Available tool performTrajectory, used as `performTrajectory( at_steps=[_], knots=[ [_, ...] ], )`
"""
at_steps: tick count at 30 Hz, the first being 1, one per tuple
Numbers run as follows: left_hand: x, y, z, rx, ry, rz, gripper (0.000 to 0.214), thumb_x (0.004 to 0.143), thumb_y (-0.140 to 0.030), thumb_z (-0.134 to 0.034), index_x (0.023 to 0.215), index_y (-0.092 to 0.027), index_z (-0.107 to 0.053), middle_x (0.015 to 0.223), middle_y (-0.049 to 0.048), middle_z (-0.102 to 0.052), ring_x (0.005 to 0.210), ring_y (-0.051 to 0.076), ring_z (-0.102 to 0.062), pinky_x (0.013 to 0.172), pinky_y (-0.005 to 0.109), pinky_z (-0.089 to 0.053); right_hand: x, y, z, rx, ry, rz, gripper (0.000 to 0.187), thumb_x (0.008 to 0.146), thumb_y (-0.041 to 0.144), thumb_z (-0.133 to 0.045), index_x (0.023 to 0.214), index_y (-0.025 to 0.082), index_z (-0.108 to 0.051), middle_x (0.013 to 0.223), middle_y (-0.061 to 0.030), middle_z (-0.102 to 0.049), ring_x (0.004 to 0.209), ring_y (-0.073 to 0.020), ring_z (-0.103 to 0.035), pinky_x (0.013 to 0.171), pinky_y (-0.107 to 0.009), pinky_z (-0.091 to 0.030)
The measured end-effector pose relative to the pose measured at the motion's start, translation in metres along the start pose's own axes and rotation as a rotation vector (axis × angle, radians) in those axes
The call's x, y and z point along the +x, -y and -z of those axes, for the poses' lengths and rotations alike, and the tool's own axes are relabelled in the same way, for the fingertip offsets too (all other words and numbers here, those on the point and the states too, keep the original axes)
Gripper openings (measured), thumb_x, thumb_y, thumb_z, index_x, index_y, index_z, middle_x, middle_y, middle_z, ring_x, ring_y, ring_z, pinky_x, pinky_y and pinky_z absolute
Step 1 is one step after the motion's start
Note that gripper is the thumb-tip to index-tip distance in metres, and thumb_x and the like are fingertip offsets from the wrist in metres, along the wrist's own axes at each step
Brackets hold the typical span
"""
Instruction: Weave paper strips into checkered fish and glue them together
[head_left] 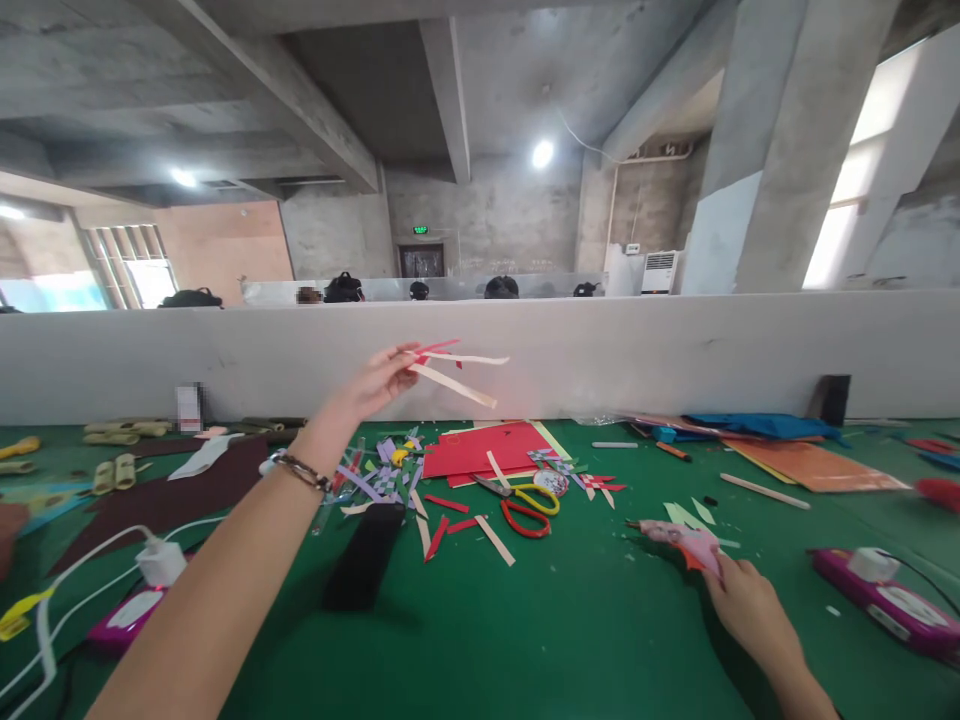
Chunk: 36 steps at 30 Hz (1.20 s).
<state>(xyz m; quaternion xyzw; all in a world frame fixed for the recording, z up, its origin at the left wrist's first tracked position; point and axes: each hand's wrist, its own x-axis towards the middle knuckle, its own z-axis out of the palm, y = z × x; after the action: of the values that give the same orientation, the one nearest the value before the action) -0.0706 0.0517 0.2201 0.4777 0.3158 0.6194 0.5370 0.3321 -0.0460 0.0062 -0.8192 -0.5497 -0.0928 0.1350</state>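
Observation:
Raised above the table in front of the low white partition, my left hand point(381, 380) pinches a piece made of red and cream paper strips point(457, 384), whose loose ends point right. At the lower right, my right hand point(750, 600) is wrapped round the handle of a pink hot glue gun point(686, 543), its nozzle pointing left, low over the green tabletop. Scissors point(529, 505) with red and yellow handles lie between the hands. Around them are loose red strips point(437, 538) and cream strips point(496, 540). A small red and cream woven piece point(600, 486) lies farther right.
Red paper sheets point(487, 450) and several purple and green woven pieces point(390, 478) lie at the back. A black phone-like slab point(365, 556) rests in front. Purple power strips point(892, 600) with cords sit at both sides. The white partition point(637, 350) closes the table's far edge.

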Motion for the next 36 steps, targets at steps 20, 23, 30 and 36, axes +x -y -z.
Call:
performTrajectory(
  at_steps=[20,23,30,36],
  knots=[
    [-0.048,0.05,0.009,1.011,0.179,-0.42,0.027,0.068,-0.021,-0.052,0.093,-0.019,-0.063,0.094,0.0053,-0.062,0.08,0.017,-0.057,0.069,0.025,-0.045,-0.01,0.024,0.031,-0.177,0.022,-0.077,0.032,0.081,0.017,-0.032,0.085,0.008,-0.062,0.091,-0.0204,-0.061,0.086,-0.0303,-0.057,0.063,-0.037,-0.042],
    [-0.048,0.055,0.007,1.176,0.169,-0.576,0.02,0.073,-0.026,-0.048,0.081,-0.019,-0.064,0.074,0.0026,-0.056,0.064,0.014,-0.053,0.062,0.025,-0.042,-0.009,0.068,0.035,0.012,0.044,0.149,0.033,0.081,0.017,-0.032,0.098,0.008,-0.059,0.097,-0.0165,-0.059,0.09,-0.0242,-0.056,0.075,-0.032,-0.041],
    [-0.045,0.07,0.011,1.004,0.017,-0.468,0.025,0.072,-0.037,-0.047,0.063,-0.016,-0.057,0.072,0.0022,-0.054,0.066,0.016,-0.052,0.061,0.025,-0.041,0.007,0.164,0.012,0.146,0.175,0.35,0.034,0.082,0.021,-0.037,0.111,0.014,-0.052,0.111,-0.0104,-0.055,0.102,-0.0175,-0.049,0.078,-0.022,-0.039],
    [-0.048,0.086,0.006,0.58,-0.021,-0.195,0.033,0.064,-0.041,-0.054,0.082,-0.014,-0.062,0.069,0.0021,-0.065,0.071,0.02,-0.059,0.061,0.025,-0.044,0.017,0.192,-0.004,0.077,0.235,0.322,0.031,0.078,0.013,-0.041,0.101,0.002,-0.057,0.108,-0.0223,-0.054,0.106,-0.0286,-0.045,0.077,-0.033,-0.038]
  ],
)
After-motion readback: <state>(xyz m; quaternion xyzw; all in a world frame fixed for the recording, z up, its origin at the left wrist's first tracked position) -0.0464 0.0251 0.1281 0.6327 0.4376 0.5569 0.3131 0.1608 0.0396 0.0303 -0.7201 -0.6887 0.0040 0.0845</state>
